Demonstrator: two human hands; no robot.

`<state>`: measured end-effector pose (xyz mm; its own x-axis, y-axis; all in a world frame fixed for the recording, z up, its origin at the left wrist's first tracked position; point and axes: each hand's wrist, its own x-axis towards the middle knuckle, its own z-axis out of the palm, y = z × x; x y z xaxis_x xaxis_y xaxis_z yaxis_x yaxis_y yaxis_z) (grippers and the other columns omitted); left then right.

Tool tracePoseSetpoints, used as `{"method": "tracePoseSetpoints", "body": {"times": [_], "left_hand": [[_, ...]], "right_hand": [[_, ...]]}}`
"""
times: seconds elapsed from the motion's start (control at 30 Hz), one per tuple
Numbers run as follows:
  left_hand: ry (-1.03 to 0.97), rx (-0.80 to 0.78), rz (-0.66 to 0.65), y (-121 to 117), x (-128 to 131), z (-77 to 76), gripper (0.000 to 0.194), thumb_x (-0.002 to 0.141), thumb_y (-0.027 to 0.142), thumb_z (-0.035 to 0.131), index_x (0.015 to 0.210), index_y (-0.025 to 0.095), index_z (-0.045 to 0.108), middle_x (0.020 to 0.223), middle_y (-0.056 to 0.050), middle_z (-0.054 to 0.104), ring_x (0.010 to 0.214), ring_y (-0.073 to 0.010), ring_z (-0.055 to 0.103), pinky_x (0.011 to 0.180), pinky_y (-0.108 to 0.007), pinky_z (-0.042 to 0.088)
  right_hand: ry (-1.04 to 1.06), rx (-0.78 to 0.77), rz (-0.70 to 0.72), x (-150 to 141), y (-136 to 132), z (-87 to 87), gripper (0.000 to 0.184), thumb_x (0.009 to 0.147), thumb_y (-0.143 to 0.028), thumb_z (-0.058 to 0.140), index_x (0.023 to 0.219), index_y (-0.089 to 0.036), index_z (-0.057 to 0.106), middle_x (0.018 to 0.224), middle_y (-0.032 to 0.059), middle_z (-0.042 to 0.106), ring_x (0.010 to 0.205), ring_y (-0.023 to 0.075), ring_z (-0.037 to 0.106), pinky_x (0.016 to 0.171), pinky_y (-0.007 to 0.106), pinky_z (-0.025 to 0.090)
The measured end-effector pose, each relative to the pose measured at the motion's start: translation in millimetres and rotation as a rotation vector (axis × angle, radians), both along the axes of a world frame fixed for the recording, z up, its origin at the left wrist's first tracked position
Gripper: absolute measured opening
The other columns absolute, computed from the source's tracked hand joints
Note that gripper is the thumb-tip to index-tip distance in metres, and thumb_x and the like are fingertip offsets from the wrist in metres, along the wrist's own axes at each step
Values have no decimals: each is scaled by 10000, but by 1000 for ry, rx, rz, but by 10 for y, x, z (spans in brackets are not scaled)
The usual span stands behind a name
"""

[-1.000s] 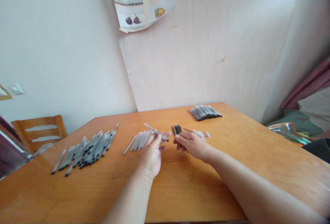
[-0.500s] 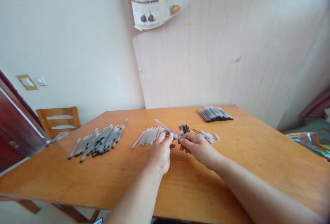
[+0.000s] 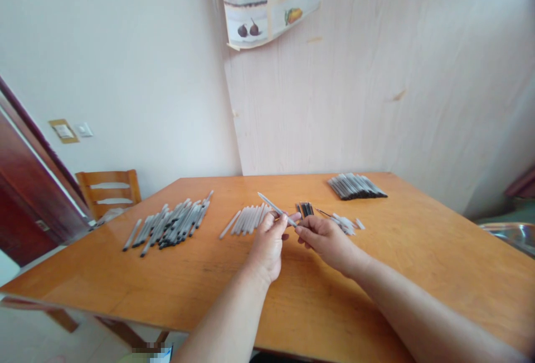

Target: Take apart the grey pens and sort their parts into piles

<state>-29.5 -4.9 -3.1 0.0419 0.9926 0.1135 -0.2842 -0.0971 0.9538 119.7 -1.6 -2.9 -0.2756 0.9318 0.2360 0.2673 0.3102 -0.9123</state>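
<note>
My left hand (image 3: 271, 237) is closed around a slim grey-white pen (image 3: 270, 201), whose far end points up and to the left. At the pen's near end, the fingers of my right hand (image 3: 320, 236) are pinched together, touching it; they cover that tip. Just behind my left hand lies a row of pale pen barrels (image 3: 248, 219), partly hidden by it. Several short black pieces (image 3: 306, 208) rest beyond my right hand. Beside them is a small heap of whitish translucent pieces (image 3: 345, 222), partly behind the right hand.
A loose pile of grey pens with black ends (image 3: 171, 223) spreads over the left of the wooden table (image 3: 188, 290). A neat stack of similar pens (image 3: 357, 186) lies at the far right. A wooden chair (image 3: 111, 190) stands beyond the left edge. A wall rises behind.
The whole view has shifted slightly, so the table and its contents appear further right. Both hands keep hold of the pen in almost the same pose.
</note>
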Motion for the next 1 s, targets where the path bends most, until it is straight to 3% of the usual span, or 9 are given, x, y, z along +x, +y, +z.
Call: {"method": "tracePoseSetpoints", "body": {"times": [0.1,0.23,0.37,0.53,0.67,0.8,0.93,1.0], "left_hand": [[-6,-5,-1,-2,8,7,280,798,469,619,914,230,531,1074,-64,685,1057,-203,589,785,-303,361],[6,-1,-3,1,12,1,279,807,472,608,922,229,533,1072,-68,687,1049,-201,587,783,-305,360],[5,6,-16,2,10,-11,257,820,459,594,921,231,529,1063,-66,688,1064,-198,581,794,-311,354],[5,3,1,0,10,-14,273,813,470,600,935,234,531,1069,-67,688,1062,-202,582,785,-310,353],[-1,4,-3,4,12,-13,277,804,472,610,917,231,532,1056,-66,693,1060,-208,586,790,-310,360],[0,-1,-1,5,14,-18,275,808,471,605,921,232,530,1070,-69,692,1058,-209,585,784,-315,357],[-9,-3,-9,0,19,-18,259,821,463,592,906,229,519,1058,-67,694,1070,-206,583,780,-312,352],[-22,-7,-11,0,19,-18,263,818,462,596,909,230,516,1055,-66,694,1066,-204,586,779,-312,354]], "right_hand": [[39,32,-49,-10,-8,13,289,817,-480,562,807,-191,562,706,-3,589,612,113,507,565,233,396],[56,-80,35,-22,-16,31,374,861,-533,465,772,-182,555,668,13,589,562,112,498,528,238,382],[40,55,-75,-22,-12,45,316,789,-498,597,764,-192,526,683,-3,571,598,112,495,549,232,380],[17,-66,18,-7,-6,34,364,861,-526,465,774,-185,560,674,14,601,563,116,506,532,242,390],[29,38,-60,-5,-12,23,294,790,-476,602,759,-196,517,671,-17,562,580,105,488,542,230,378],[37,-84,37,-3,-19,20,337,866,-509,471,778,-190,535,671,-1,589,546,107,497,519,236,383],[32,36,-47,2,-7,6,282,791,-457,610,773,-193,514,677,-21,558,587,102,490,550,226,383],[45,4,-38,3,-4,4,296,800,-476,597,795,-192,515,674,-23,552,576,100,481,532,225,371]]}}
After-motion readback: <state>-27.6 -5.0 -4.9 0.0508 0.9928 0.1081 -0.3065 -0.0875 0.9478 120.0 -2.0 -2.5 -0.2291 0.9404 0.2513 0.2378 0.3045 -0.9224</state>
